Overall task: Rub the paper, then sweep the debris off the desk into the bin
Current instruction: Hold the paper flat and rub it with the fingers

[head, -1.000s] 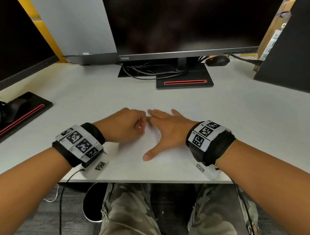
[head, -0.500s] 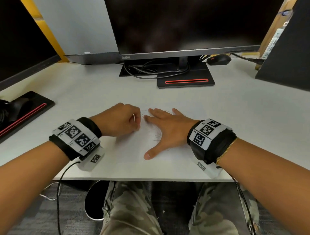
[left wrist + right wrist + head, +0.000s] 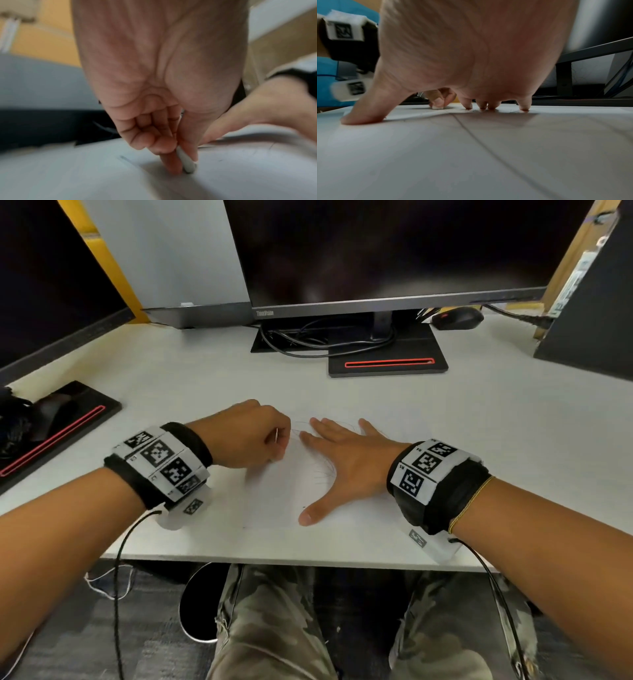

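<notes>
A white sheet of paper with faint pencil scribbles lies on the desk near its front edge. My left hand pinches a small white eraser between thumb and forefinger, its tip down on the paper. The eraser also shows under the thumb in the right wrist view. My right hand lies flat on the sheet, fingers spread and fingertips pressing it down. A few dark specks of debris sit by the right thumb. No bin shows in any view.
A monitor on a black stand with loose cables rises behind the paper. A black mouse sits at the back right, a second stand base at the left. My knees are under the desk's front edge.
My left hand with the eraser has slid away from me, toward the sheet's far edge. My right hand has stayed flat in place.
</notes>
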`<action>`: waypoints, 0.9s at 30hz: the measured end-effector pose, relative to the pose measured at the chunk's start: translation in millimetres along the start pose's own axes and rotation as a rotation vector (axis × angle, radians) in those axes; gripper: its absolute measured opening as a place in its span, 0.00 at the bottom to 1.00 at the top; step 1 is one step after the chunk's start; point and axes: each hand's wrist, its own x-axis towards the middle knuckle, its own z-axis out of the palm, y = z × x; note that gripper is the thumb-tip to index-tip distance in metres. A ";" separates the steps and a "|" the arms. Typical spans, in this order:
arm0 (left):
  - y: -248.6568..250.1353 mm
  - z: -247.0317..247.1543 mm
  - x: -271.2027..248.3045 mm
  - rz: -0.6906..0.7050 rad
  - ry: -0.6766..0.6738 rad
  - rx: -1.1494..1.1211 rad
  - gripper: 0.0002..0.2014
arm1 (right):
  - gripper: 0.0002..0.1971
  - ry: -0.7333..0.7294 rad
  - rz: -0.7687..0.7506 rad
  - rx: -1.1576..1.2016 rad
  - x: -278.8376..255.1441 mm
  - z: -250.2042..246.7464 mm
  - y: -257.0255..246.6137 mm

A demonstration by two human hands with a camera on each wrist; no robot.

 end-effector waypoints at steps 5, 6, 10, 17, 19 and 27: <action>12.7 7.7 -6.1 0.067 -0.092 -0.045 0.06 | 0.74 0.007 -0.010 0.017 0.6 -0.7 0.9; 7.4 2.8 -5.8 0.036 -0.036 -0.012 0.06 | 0.74 0.003 -0.007 -0.004 0.1 -0.7 -0.1; -4.9 -15.0 -11.6 -0.049 0.208 -0.222 0.06 | 0.62 0.140 -0.034 0.041 -5.8 -14.3 -4.7; 17.0 -9.7 -27.6 -0.054 0.284 -0.987 0.07 | 0.10 0.488 -0.271 0.648 -3.7 -39.4 -13.0; 15.0 -9.4 -27.9 -0.049 0.285 -0.884 0.05 | 0.09 0.498 -0.261 0.711 -0.8 -34.1 -12.8; -22.9 27.4 -29.5 -0.145 -0.200 0.175 0.60 | 0.14 0.319 -0.121 0.726 17.9 -22.8 -3.0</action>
